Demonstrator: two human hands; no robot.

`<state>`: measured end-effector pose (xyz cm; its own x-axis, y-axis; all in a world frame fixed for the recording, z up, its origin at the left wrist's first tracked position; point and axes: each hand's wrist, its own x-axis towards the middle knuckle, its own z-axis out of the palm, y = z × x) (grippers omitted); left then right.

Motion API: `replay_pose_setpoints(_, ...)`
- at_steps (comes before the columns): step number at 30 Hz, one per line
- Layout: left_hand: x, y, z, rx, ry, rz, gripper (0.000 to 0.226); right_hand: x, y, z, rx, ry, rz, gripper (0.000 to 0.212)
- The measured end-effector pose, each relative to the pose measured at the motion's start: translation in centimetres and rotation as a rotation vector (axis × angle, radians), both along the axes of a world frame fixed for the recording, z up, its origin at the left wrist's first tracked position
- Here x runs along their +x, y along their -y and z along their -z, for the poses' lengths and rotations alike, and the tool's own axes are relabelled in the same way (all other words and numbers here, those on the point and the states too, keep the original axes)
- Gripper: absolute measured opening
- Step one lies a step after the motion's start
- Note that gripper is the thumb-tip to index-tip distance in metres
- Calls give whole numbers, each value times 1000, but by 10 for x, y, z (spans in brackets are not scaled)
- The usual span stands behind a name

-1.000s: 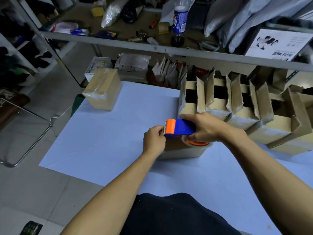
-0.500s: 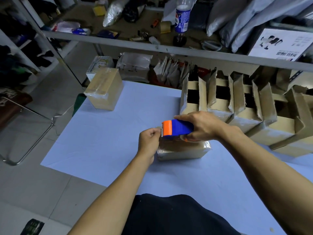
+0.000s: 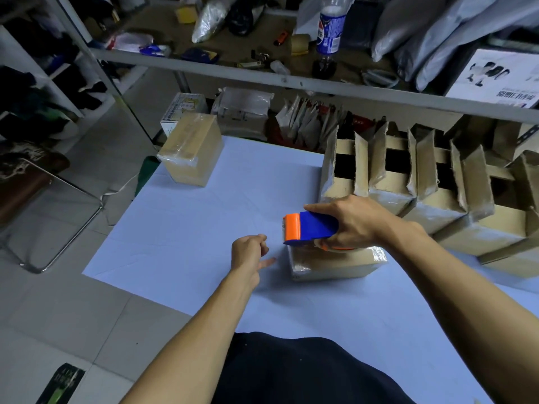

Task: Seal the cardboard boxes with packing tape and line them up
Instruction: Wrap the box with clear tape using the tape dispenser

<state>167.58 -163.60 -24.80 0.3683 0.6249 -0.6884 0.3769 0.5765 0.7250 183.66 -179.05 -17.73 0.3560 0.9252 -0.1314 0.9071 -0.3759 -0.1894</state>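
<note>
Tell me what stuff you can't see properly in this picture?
All in the head view:
- Top of the box being taped: hidden under the tape dispenser and the right hand.
- Tape roll: mostly covered by that hand.
- Row of open boxes: insides too dark; the row is cut off by the right edge.
- Left hand: whether it touches the sheet is unclear.
- Bottle: top cut off.

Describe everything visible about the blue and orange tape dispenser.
The tape dispenser looks like smooth plastic: a blue body with an orange front end pointing left. The right hand grips it from above, covering its rear. An orange-rimmed roll shows partly beneath that hand. It lies roughly level over the closed cardboard box, which sits on the pale blue sheet; whether it touches the box cannot be told. The left hand is apart from it.
</note>
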Motion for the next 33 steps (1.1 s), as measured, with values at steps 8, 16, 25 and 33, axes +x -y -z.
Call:
replay_pose_setpoints(8, 1, 33, 24, 19, -18, 1, 19, 4, 9, -1, 6, 6, 21, 77)
replay_pose_setpoints(16, -2, 50, 36, 99, -2, 53, 20, 9, 9, -2, -37, -79, 14, 78)
replay_pose_setpoints(25, 19, 66, 35, 237, 20, 210, 14, 10, 16, 0, -21, -70, 41, 79)
replay_pose_setpoints(33, 32, 66, 49, 256, -133, 409, 32, 10, 26, -1, 15, -55, 98, 73)
